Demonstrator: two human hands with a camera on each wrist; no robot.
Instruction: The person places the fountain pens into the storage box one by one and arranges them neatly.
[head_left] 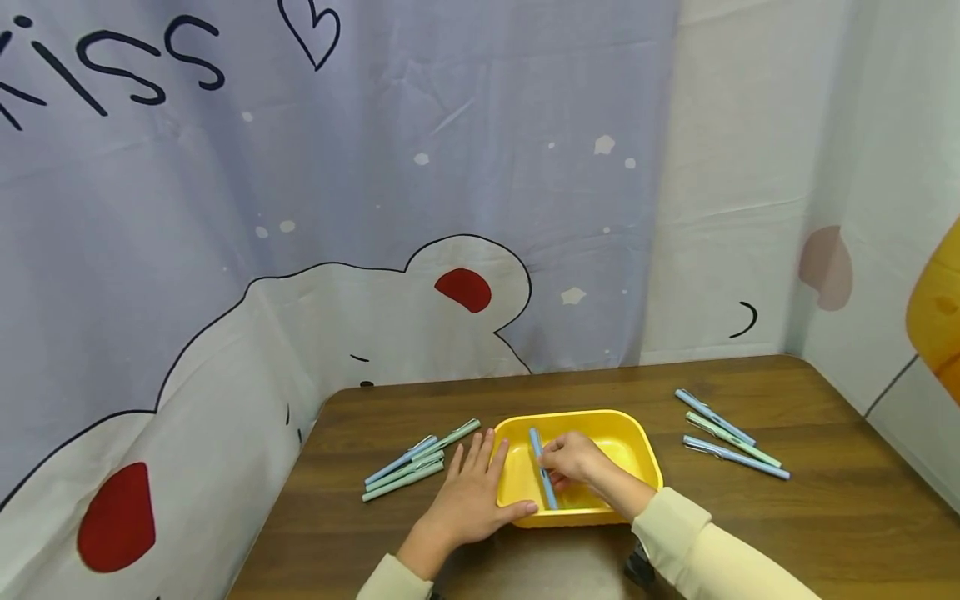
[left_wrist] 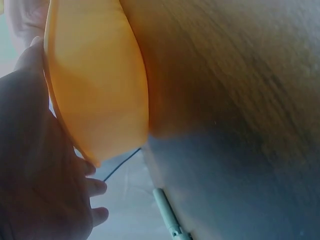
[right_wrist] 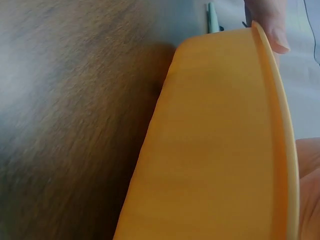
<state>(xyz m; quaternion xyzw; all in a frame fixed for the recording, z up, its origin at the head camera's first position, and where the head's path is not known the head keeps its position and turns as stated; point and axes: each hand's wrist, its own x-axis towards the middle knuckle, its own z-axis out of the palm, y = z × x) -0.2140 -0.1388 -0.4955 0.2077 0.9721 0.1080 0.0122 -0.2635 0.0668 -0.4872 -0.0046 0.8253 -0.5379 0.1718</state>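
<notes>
1. Right hand (head_left: 576, 460) pinches a blue pen (head_left: 536, 442) inside the yellow tray (head_left: 618, 446), lower centre of frame.
2. Left hand (head_left: 474, 492), spread wide, touches the tray's left rim.
3. On the table (head_left: 322, 542), grouped pens (head_left: 405, 482) lie lower left, three pens (head_left: 733, 441) lower right.

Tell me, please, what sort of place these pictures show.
Probably an indoor tabletop workspace, curtained off: pale blue-and-white cartoon-printed fabric hangs behind a brown wood-grain table, which bears a yellow rounded rectangular tray.
</notes>
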